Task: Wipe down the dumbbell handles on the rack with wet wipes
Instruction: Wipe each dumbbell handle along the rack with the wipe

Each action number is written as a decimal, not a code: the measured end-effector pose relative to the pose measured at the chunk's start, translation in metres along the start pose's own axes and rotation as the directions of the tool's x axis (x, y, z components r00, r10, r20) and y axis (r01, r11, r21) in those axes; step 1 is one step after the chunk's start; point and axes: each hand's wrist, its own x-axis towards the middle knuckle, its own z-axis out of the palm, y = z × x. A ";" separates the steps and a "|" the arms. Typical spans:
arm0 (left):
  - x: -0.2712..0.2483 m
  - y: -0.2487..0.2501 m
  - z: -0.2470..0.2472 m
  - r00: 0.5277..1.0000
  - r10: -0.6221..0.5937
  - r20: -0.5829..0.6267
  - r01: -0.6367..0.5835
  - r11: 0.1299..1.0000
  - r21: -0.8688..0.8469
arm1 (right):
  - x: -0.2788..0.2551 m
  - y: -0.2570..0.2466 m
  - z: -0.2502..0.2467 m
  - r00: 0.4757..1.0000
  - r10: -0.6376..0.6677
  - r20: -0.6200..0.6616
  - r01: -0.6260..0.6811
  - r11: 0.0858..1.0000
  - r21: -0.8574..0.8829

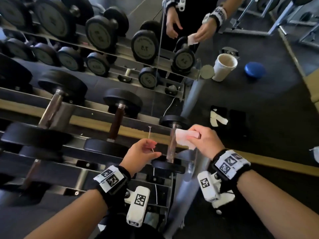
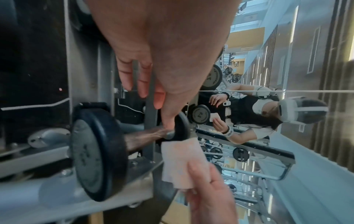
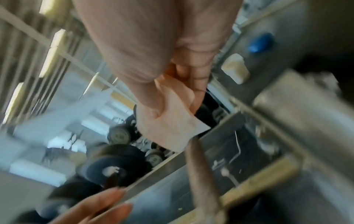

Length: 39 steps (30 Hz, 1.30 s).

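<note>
The small dumbbell at the rack's right end lies with its bare metal handle (image 1: pixel 171 145) between two black plates. My right hand (image 1: pixel 201 138) pinches a folded white wet wipe (image 1: pixel 183 138) just right of that handle, close to it; contact is unclear. In the left wrist view the wipe (image 2: pixel 180 162) hangs beside the far plate and the brown-looking handle (image 2: pixel 145 137). My left hand (image 1: pixel 152 150) hovers left of the handle with fingers loosely curled and holds nothing; its index fingertip (image 2: pixel 168 124) reaches the handle's far end. The blurred right wrist view shows the wipe (image 3: pixel 178 121) in my fingers.
Larger dumbbells (image 1: pixel 119 118) lie to the left on the rack (image 1: pixel 82 173). A mirror behind reflects the rack and the person. On the floor at the right stand a white cup (image 1: pixel 224 66), a blue disc (image 1: pixel 255 69) and a dark packet with white wipes (image 1: pixel 218 119).
</note>
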 end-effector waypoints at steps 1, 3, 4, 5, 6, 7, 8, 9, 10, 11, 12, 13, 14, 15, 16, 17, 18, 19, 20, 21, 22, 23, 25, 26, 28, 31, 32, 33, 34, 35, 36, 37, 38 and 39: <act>0.002 -0.009 0.003 1.000 -0.030 0.002 0.030 0.999 0.039 | 0.008 0.002 -0.003 0.999 -0.029 0.028 0.031 0.998 -0.053; 0.005 -0.023 0.007 0.996 -0.084 0.005 0.083 0.989 0.120 | 0.024 0.002 -0.005 0.991 -0.109 0.083 0.117 0.989 -0.089; 0.007 -0.027 0.008 0.994 -0.107 0.008 0.105 0.983 0.154 | 0.031 0.001 -0.004 0.983 -0.158 0.097 0.168 0.980 -0.109; 0.009 -0.031 0.009 0.992 -0.128 0.014 0.123 0.976 0.179 | 0.038 -0.002 -0.003 0.971 -0.216 0.101 0.229 0.963 -0.140; 0.011 -0.033 0.011 0.989 -0.144 0.022 0.137 0.970 0.202 | 0.044 -0.004 0.000 0.952 -0.288 0.100 0.302 0.938 -0.173; 0.013 -0.034 0.012 0.988 -0.153 0.028 0.143 0.965 0.222 | 0.050 -0.007 0.002 0.925 -0.366 0.106 0.380 0.905 -0.193; 0.015 -0.035 0.012 0.988 -0.154 0.033 0.142 0.960 0.242 | 0.054 -0.010 0.004 0.891 -0.438 0.119 0.453 0.870 -0.195; 0.016 -0.036 0.013 0.988 -0.152 0.036 0.138 0.955 0.262 | 0.057 -0.014 0.006 0.857 -0.496 0.137 0.514 0.835 -0.195; 0.017 -0.036 0.014 0.988 -0.151 0.041 0.134 0.950 0.281 | 0.059 -0.017 0.009 0.817 -0.555 0.156 0.577 0.790 -0.208; 0.018 -0.037 0.015 0.987 -0.153 0.047 0.133 0.946 0.296 | 0.060 -0.018 0.012 0.766 -0.617 0.180 0.643 0.729 -0.235; 0.019 -0.038 0.015 0.986 -0.157 0.051 0.134 0.943 0.304 | 0.061 -0.018 0.016 0.698 -0.685 0.208 0.715 0.648 -0.264; 0.020 -0.039 0.016 0.986 -0.158 0.054 0.134 0.943 0.306 | 0.061 -0.014 0.021 0.632 -0.737 0.240 0.770 0.564 -0.298; 0.020 -0.040 0.016 0.986 -0.159 0.055 0.135 0.943 0.305 | 0.060 -0.008 0.026 0.588 -0.759 0.278 0.800 0.498 -0.334; 0.020 -0.041 0.016 0.986 -0.159 0.053 0.135 0.943 0.303 | 0.057 0.000 0.031 0.569 -0.757 0.321 0.810 0.449 -0.378; 0.019 -0.041 0.016 0.986 -0.159 0.051 0.137 0.944 0.301 | 0.053 0.007 0.035 0.570 -0.743 0.351 0.805 0.419 -0.420; 0.019 -0.042 0.016 0.986 -0.161 0.049 0.139 0.944 0.300 | 0.048 0.015 0.038 0.581 -0.722 0.374 0.796 0.408 -0.447; 0.019 -0.042 0.016 0.985 -0.164 0.048 0.142 0.942 0.302 | 0.046 0.020 0.040 0.590 -0.709 0.386 0.791 0.411 -0.454; 0.019 -0.041 0.016 0.985 -0.169 0.048 0.146 0.940 0.307 | 0.046 0.024 0.040 0.588 -0.710 0.388 0.796 0.420 -0.437; 0.020 -0.041 0.016 0.984 -0.173 0.047 0.150 0.938 0.313 | 0.048 0.026 0.041 0.582 -0.705 0.406 0.805 0.425 -0.414; 0.020 -0.040 0.015 0.983 -0.177 0.048 0.153 0.937 0.315 | 0.049 0.028 0.041 0.590 -0.665 0.458 0.805 0.442 -0.396; 0.020 -0.040 0.015 0.982 -0.181 0.049 0.157 0.937 0.313 | 0.049 0.030 0.042 0.605 -0.598 0.525 0.796 0.464 -0.388; 0.021 -0.039 0.015 0.981 -0.184 0.053 0.160 0.938 0.308 | 0.047 0.032 0.043 0.626 -0.533 0.570 0.777 0.495 -0.390; 0.020 -0.038 0.016 0.980 -0.189 0.062 0.162 0.939 0.303 | 0.035 0.035 0.047 0.676 -0.492 0.548 0.722 0.589 -0.363; 0.019 -0.038 0.016 0.980 -0.191 0.062 0.164 0.939 0.303 | 0.027 0.037 0.050 0.688 -0.510 0.517 0.710 0.621 -0.332; 0.018 -0.038 0.017 0.979 -0.197 0.053 0.173 0.939 0.297 | 0.012 0.037 0.053 0.655 -0.546 0.521 0.730 0.636 -0.251; 0.016 -0.036 0.018 0.977 -0.208 0.057 0.183 0.939 0.292 | 0.008 0.031 0.046 0.635 -0.491 0.596 0.702 0.689 -0.179; 0.016 -0.035 0.017 0.976 -0.210 0.059 0.184 0.939 0.292 | 0.014 0.028 0.042 0.677 -0.480 0.558 0.649 0.747 -0.145; 0.016 -0.035 0.017 0.975 -0.211 0.061 0.185 0.939 0.290 | 0.020 0.025 0.038 0.733 -0.471 0.491 0.588 0.802 -0.109; 0.016 -0.034 0.017 0.975 -0.213 0.063 0.187 0.939 0.288 | 0.027 0.023 0.035 0.780 -0.471 0.412 0.546 0.834 -0.081; 0.016 -0.034 0.017 0.975 -0.215 0.063 0.189 0.940 0.283 | 0.035 0.019 0.034 0.802 -0.497 0.332 0.542 0.838 -0.055; 0.016 -0.034 0.017 0.974 -0.217 0.062 0.192 0.941 0.279 | 0.042 0.016 0.034 0.798 -0.542 0.264 0.569 0.822 -0.032; 0.015 -0.034 0.018 0.974 -0.219 0.059 0.195 0.941 0.276 | 0.048 0.014 0.035 0.773 -0.597 0.213 0.614 0.789 -0.015; 0.015 -0.033 0.018 0.974 -0.222 0.057 0.198 0.941 0.275 | 0.053 0.011 0.037 0.742 -0.643 0.187 0.658 0.753 -0.021; 0.015 -0.033 0.018 0.973 -0.223 0.055 0.200 0.940 0.276 | 0.057 0.010 0.039 0.714 -0.675 0.186 0.692 0.720 -0.047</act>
